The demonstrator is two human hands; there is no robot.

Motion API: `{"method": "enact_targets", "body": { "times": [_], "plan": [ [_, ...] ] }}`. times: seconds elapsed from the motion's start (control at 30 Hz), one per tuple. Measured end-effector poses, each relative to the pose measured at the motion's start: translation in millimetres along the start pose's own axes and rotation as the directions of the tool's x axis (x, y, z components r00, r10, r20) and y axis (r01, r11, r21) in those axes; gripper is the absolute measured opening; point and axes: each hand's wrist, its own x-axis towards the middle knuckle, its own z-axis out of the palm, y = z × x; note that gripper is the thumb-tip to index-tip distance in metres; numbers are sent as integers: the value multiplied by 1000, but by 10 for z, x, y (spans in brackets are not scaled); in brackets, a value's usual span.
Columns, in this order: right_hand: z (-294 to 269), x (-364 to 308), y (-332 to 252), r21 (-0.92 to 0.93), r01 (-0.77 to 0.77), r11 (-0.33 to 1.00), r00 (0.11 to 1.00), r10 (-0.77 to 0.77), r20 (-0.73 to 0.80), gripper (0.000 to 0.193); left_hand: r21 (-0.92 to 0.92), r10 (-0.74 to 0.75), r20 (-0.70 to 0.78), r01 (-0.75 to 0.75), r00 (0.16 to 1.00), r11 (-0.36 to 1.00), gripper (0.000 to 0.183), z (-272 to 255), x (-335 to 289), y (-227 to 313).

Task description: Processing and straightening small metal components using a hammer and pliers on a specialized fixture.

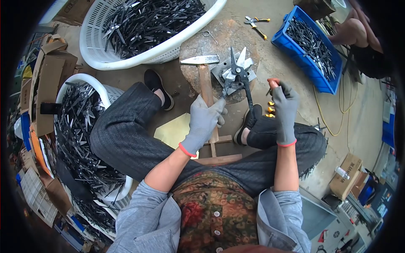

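Note:
My left hand [206, 116], in a grey glove, is closed round the wooden handle of a hammer [205, 84], its head over a round stump. Beside its fingertips, dark-handled shears [238, 71] with open blades rest on a metal block [221, 71] on the stump [190, 42]. One handle of the shears slants toward my right leg; the other runs toward my left hand. My right hand [284, 101], also gloved, is raised to the right of the shears, its fingers pinched. An orange-red tip shows at its fingers; what they hold is too small to make out.
White baskets [95, 59] full of dark blades stand ahead and at my left. A blue crate [287, 48] of similar parts lies at far right, near another person [356, 31]. Yellow-handled pliers [256, 26] are on the floor. Cartons [50, 71] line the left side.

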Motion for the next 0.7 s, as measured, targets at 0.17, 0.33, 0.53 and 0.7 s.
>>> {"method": "enact_targets", "body": {
  "times": [0.17,0.33,0.53,0.7],
  "plan": [
    [257,95,-251,344,-72,936,997,63,39,17,21,9,-6,-9,1000,1000,22,1,18,-16],
    [461,136,-195,4,79,997,989,-79,123,12,-7,-2,4,2,1000,1000,24,-7,11,4],
    [514,62,-117,-31,162,986,984,-159,77,10,8,13,38,-13,999,1000,23,-17,5,22],
    [431,194,-162,-26,317,948,948,-317,-35,10,-14,3,20,-3,1000,1000,24,-19,8,0]
  ]
}}
